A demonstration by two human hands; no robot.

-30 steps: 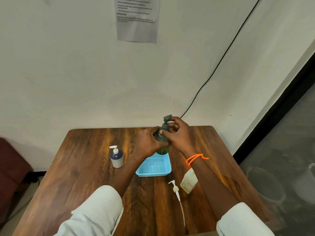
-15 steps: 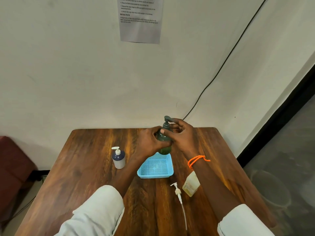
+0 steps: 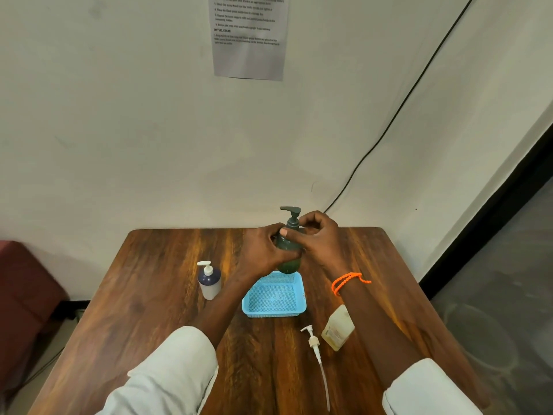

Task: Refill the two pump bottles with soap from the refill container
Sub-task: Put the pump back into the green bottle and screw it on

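Wood-grain counter (image 3: 155, 295), brown, seen from above. Nearest: two pale sleeves at the bottom edge, forearms reaching forward. A loose white pump head with long dip tube (image 3: 314, 345) lies flat on the counter between the arms, tube trailing toward the viewer. Just right of it a pale yellowish bottle (image 3: 338, 329), tilted or on its side, partly behind the right forearm; cannot tell whether it is capped. Orange cord bracelet (image 3: 348, 281) on the right wrist.

Mid-counter: light blue mesh basket (image 3: 273, 308), nothing visible inside. Left of it, apart, a small dark blue bottle with white pump (image 3: 209, 281), upright.

Beyond the basket's far rim: dark green pump bottle (image 3: 288, 250), upright, pump fitted, nozzle pointing left. Cannot tell if its base touches the counter. Left hand (image 3: 263, 250) is wrapped around the body, fingers curled, thumb across the front. Right hand (image 3: 318, 238) has its fingers curled in at the neck, gripping the collar below the pump head.

Far: off-white wall, printed paper sheet (image 3: 250, 37) taped up, text too small to read; black cable (image 3: 389, 124) running diagonally down to the counter's back edge.
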